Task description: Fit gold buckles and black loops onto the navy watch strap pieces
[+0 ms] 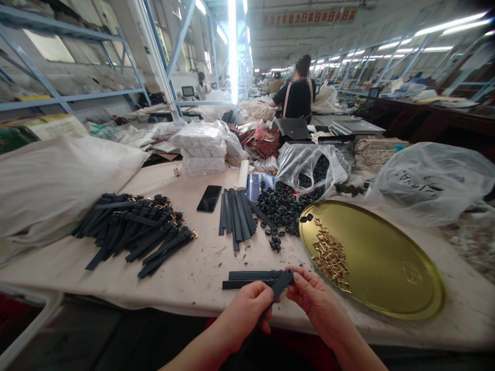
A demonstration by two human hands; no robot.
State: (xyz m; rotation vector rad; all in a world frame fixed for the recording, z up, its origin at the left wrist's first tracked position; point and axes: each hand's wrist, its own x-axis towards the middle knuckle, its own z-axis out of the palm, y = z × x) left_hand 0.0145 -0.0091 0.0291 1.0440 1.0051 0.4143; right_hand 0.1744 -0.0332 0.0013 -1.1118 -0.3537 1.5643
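Note:
My left hand (247, 306) is closed round a dark strap (280, 284) at the near table edge. My right hand (311, 296) pinches the strap's upper end from the right. Just beyond my hands lie two more dark straps (247, 279) flat on the table. To the right sits a round gold tray (386, 268) holding several gold buckles (330, 256). A loose heap of black rubber rings (284, 206) lies behind it, spilling from a clear bag (309, 162).
A pile of buckled straps (135, 229) lies at the left, a bundle of plain straps (236, 212) in the middle beside a black phone (209, 198). A big clear plastic bag (433, 180) sits at the right. A person in black (297, 95) works farther back.

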